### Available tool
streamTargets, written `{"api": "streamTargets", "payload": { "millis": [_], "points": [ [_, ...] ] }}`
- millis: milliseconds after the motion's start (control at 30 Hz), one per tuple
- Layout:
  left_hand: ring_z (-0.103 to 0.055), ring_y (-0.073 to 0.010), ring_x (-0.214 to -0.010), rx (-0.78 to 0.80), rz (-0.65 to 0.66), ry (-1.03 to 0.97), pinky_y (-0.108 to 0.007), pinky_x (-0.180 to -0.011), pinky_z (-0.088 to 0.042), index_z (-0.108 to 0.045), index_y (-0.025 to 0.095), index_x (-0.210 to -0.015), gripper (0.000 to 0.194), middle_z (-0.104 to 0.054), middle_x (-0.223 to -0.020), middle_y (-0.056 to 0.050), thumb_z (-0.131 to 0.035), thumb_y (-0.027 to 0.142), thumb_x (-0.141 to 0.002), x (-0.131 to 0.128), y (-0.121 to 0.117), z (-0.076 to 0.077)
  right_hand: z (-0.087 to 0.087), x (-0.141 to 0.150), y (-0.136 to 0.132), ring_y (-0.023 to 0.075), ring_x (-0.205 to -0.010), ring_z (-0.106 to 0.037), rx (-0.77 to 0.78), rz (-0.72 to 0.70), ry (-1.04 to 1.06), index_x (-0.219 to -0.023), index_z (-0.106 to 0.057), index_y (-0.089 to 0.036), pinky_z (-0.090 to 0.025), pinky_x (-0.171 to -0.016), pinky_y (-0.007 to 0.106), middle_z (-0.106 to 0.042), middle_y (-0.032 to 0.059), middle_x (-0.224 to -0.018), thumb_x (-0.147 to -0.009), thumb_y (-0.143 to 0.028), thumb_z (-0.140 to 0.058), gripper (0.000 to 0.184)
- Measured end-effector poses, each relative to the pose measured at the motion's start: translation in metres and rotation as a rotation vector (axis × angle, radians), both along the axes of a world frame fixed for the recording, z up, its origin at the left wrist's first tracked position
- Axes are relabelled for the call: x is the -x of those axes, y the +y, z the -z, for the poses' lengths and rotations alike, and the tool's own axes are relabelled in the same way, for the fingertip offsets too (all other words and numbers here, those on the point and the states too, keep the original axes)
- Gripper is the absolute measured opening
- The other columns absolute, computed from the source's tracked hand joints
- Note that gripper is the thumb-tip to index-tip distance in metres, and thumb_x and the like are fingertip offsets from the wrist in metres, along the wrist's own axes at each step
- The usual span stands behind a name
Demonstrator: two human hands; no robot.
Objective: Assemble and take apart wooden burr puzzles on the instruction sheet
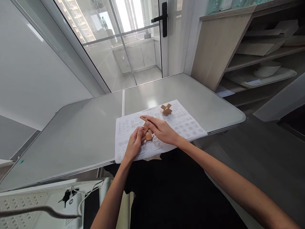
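Over the printed sheet (pixel 128 127), my two hands meet around several small wooden puzzle pieces (pixel 149 135). My left hand (pixel 135 143) has its fingers closed on the pieces from the left side. From the right, my right hand (pixel 160 128) reaches across with its fingers around a wooden stick (pixel 143 118), whose end pokes out past the fingertips. The fingers partly cover the pieces, so how they fit together cannot be made out. Farther back on the paper, apart from both hands, sits an interlocked wooden burr puzzle (pixel 166 109) shaped like a cross.
The sheet lies on a grey folding table (pixel 95 121) with a seam across it. A glass door (pixel 133 47) with a black handle stands behind. Wooden shelves (pixel 221 47) rise at the right. At lower left, a white power bank (pixel 72 205) with cables sits on a light surface.
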State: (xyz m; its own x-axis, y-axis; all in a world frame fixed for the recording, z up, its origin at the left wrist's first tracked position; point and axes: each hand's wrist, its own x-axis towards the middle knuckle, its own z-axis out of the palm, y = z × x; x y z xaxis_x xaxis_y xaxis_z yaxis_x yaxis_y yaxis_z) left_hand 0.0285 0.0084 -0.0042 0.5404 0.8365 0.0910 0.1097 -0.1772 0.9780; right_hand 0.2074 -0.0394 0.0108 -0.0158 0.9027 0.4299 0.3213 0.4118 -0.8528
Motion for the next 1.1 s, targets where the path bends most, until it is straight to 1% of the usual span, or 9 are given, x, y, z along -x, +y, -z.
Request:
{"api": "streamTargets", "payload": {
  "millis": [67, 100, 200, 300, 500, 600, 867, 933, 1100],
  "points": [
    [-0.025, -0.0106, -0.055, 0.024, 0.039, -0.027, -0.024, -0.049, -0.026, -0.054, 0.021, -0.089, 0.046, -0.026, -0.069, 0.006, -0.051, 0.066, -0.101, 0.0, 0.0, 0.001, 0.004, 0.005, 0.0, 0.0225, -0.121, -0.068, -0.028, 0.06, -0.072, -0.153, -0.054, -0.026, -0.056, -0.105, 0.043, -0.072, 0.009, -0.133, -0.111, -0.029, -0.041, 0.044],
    [-0.024, -0.0104, -0.055, 0.031, 0.049, -0.032, -0.024, -0.049, -0.025, -0.053, 0.021, -0.089, 0.045, -0.025, -0.069, 0.006, -0.051, 0.065, -0.101, 0.0, 0.0, 0.001, 0.007, 0.006, -0.001, 0.0232, -0.12, -0.068, -0.024, 0.084, -0.101, -0.155, -0.052, -0.025, -0.056, -0.105, 0.044, -0.073, 0.01, -0.13, -0.112, -0.028, -0.04, 0.045],
    [-0.024, -0.0102, -0.055, 0.036, 0.053, -0.02, -0.024, -0.049, -0.026, -0.052, 0.022, -0.088, 0.045, -0.026, -0.07, 0.006, -0.051, 0.065, -0.101, 0.0, 0.001, 0.001, 0.012, 0.008, -0.002, 0.0227, -0.109, -0.071, -0.001, 0.116, -0.158, -0.158, -0.049, -0.024, -0.058, -0.098, 0.042, -0.075, 0.0097, -0.117, -0.113, -0.029, -0.037, 0.047],
    [-0.025, -0.0101, -0.055, 0.04, 0.067, -0.021, -0.024, -0.05, -0.027, -0.052, 0.021, -0.089, 0.045, -0.027, -0.07, 0.006, -0.052, 0.064, -0.101, 0.0, 0.001, 0.0, 0.016, 0.009, -0.003, 0.021, -0.099, -0.071, -0.015, 0.143, -0.202, -0.16, -0.046, -0.027, -0.059, -0.092, 0.038, -0.075, 0.0079, -0.112, -0.113, -0.03, -0.036, 0.048],
    [-0.025, -0.0099, -0.055, 0.032, 0.043, -0.034, -0.025, -0.05, -0.023, -0.058, 0.02, -0.097, 0.045, -0.026, -0.07, 0.006, -0.053, 0.064, -0.101, 0.0, 0.004, 0.001, 0.018, 0.021, -0.004, 0.0203, -0.09, -0.071, 0.0, 0.29, -0.272, -0.162, -0.043, -0.027, -0.058, -0.085, 0.032, -0.073, 0.0081, -0.105, -0.114, -0.031, -0.035, 0.049],
    [-0.025, -0.0095, -0.055, 0.032, 0.037, -0.026, -0.025, -0.049, -0.022, -0.059, 0.02, -0.097, 0.045, -0.028, -0.071, 0.006, -0.054, 0.065, -0.1, 0.0, 0.004, 0.001, 0.02, 0.022, -0.004, 0.021, -0.093, -0.071, -0.004, 0.277, -0.248, -0.161, -0.044, -0.026, -0.058, -0.086, 0.033, -0.073, 0.0091, -0.108, -0.114, -0.031, -0.035, 0.048],
    [-0.025, -0.0098, -0.054, 0.011, 0.043, 0.0, -0.025, -0.05, -0.023, -0.059, 0.021, -0.098, 0.045, -0.026, -0.071, 0.006, -0.052, 0.065, -0.101, 0.001, 0.005, 0.001, 0.022, 0.009, 0.001, 0.022, -0.103, -0.071, -0.06, 0.115, -0.175, -0.163, -0.04, -0.028, -0.058, -0.095, 0.038, -0.074, 0.0084, -0.115, -0.112, -0.029, -0.036, 0.051],
    [-0.025, -0.0101, -0.054, -0.004, 0.03, 0.012, -0.025, -0.05, -0.024, -0.059, 0.021, -0.097, 0.045, -0.027, -0.07, 0.006, -0.051, 0.065, -0.101, 0.001, 0.005, 0.001, 0.023, 0.01, 0.001, 0.0221, -0.106, -0.07, -0.057, 0.116, -0.15, -0.163, -0.04, -0.028, -0.058, -0.096, 0.039, -0.074, 0.0085, -0.118, -0.112, -0.029, -0.036, 0.052],
    [-0.025, -0.0108, -0.055, -0.021, 0.007, 0.021, -0.025, -0.05, -0.023, -0.06, 0.021, -0.099, 0.046, -0.028, -0.069, 0.007, -0.05, 0.066, -0.101, -0.001, 0.004, 0.0, 0.027, 0.022, 0.0, 0.023, -0.11, -0.07, -0.044, 0.185, -0.1, -0.164, -0.037, -0.027, -0.058, -0.098, 0.04, -0.072, 0.0104, -0.128, -0.112, -0.028, -0.035, 0.052]
  ]
}}
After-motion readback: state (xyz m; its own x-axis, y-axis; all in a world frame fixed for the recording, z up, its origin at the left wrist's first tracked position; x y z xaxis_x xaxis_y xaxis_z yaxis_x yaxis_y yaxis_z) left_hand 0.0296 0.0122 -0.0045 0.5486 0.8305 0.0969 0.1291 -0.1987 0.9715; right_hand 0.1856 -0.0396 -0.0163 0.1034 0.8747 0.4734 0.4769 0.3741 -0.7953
